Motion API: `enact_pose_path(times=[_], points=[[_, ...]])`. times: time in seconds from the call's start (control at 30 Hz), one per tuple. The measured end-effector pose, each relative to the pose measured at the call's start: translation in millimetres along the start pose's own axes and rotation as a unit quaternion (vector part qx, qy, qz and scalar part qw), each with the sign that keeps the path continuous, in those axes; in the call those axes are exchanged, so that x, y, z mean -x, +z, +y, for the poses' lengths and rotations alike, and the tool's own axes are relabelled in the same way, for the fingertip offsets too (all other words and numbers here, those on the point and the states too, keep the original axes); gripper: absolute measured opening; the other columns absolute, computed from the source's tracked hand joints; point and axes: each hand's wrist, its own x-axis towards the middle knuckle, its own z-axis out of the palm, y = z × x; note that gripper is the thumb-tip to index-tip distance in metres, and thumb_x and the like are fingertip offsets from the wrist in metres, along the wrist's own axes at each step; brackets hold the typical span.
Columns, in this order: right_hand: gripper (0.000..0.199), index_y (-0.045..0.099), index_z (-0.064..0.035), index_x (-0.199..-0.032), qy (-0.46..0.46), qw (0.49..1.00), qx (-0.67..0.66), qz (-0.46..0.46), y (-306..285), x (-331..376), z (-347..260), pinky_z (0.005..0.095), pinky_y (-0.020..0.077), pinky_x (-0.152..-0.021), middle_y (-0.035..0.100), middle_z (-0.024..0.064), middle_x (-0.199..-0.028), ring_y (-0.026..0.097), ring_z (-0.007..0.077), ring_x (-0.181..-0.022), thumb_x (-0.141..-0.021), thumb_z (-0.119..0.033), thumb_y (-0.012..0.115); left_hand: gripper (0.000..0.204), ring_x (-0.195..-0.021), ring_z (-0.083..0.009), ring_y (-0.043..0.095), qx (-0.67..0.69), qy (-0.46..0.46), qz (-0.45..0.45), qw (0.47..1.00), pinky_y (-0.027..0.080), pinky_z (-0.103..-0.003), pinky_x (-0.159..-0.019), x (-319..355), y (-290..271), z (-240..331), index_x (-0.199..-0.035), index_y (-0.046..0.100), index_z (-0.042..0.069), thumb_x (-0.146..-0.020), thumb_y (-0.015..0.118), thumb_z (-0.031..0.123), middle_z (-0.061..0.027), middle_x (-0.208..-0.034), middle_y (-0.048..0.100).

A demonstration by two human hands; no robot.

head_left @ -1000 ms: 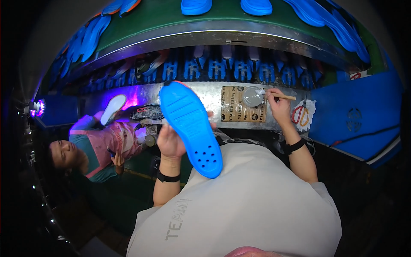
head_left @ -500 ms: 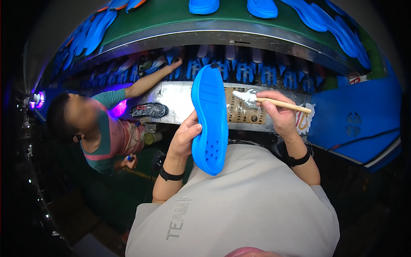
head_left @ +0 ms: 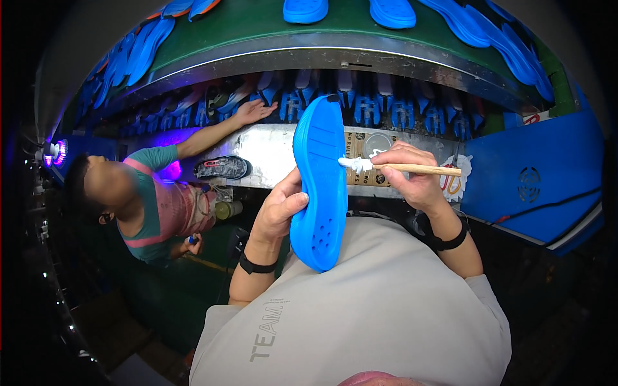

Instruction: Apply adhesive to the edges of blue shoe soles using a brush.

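Note:
A blue shoe sole (head_left: pixel 320 186) stands nearly upright in front of me, its hollow inner face toward me, with a cluster of small holes at the lower end and a dark patch at the top tip. My left hand (head_left: pixel 281 204) is closed on its left edge, thumb over the rim. Between the fingers of my right hand (head_left: pixel 412 172) is a brush (head_left: pixel 421 169) with a wooden handle. Its white-coated bristles meet the sole's right rim around the middle. Behind my right fingers, a round pale dish (head_left: pixel 378 144) is partly hidden.
A metal ledge (head_left: pixel 273 145) bears cardboard (head_left: pixel 358 143), a dark shoe (head_left: pixel 222 167) and scissors (head_left: pixel 456 182). Beyond it, blue shoe parts (head_left: pixel 367 109) stand in a row. More soles (head_left: pixel 393 11) lie on the green upper belt (head_left: pixel 347 22). A co-worker (head_left: pixel 154 193) reaches in from the left; a blue machine panel (head_left: pixel 534 183) stands right.
My right hand has brought the brush leftward and slightly down, onto the sole's edge. The sole has shifted a little right and down. The co-worker's reaching hand has opened and moved slightly left.

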Motion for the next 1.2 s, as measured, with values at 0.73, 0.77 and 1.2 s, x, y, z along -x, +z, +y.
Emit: enact_pose_path(times=[0.73, 0.77, 1.2], points=[[0.015, 0.075, 0.0009, -0.095, -0.017, 0.997, -0.026, -0.067, -1, -7, -9, 0.0344, 0.0488, -0.062, 0.072, 0.0111, -0.08, 0.064, 0.0213, -0.068, -0.081, -0.002, 0.07, 0.086, -0.127, -0.0224, 0.056, -0.035, 0.023, -0.012, 0.999, 0.044, -0.036, -0.11, -1, 0, 11, -0.154, 0.033, -0.007, -0.089, 0.075, 0.031, -0.015, -0.141, 0.056], [0.015, 0.075, 0.0009, -0.095, -0.016, 0.997, -0.026, -0.067, -1, -6, -10, 0.0344, 0.0488, -0.062, 0.072, 0.0111, -0.08, 0.064, 0.0213, -0.068, -0.081, -0.002, 0.07, 0.086, -0.128, -0.0225, 0.056, -0.031, 0.024, -0.008, 0.999, 0.043, -0.036, -0.111, -1, 0, 10, -0.154, 0.034, -0.007, -0.089, 0.075, 0.031, -0.0149, -0.141, 0.056], [0.015, 0.077, 0.0003, -0.093, -0.04, 0.993, -0.071, -0.085, -2, 1, -26, 0.0334, 0.047, -0.063, 0.072, 0.0084, -0.074, 0.061, 0.0196, -0.063, -0.079, -0.001, 0.072, 0.083, -0.129, -0.0257, 0.056, -0.051, 0.048, 0.001, 0.998, 0.044, -0.039, -0.111, -6, 1, 18, -0.154, 0.034, -0.006, -0.09, 0.072, 0.03, -0.0174, -0.143, 0.054]])
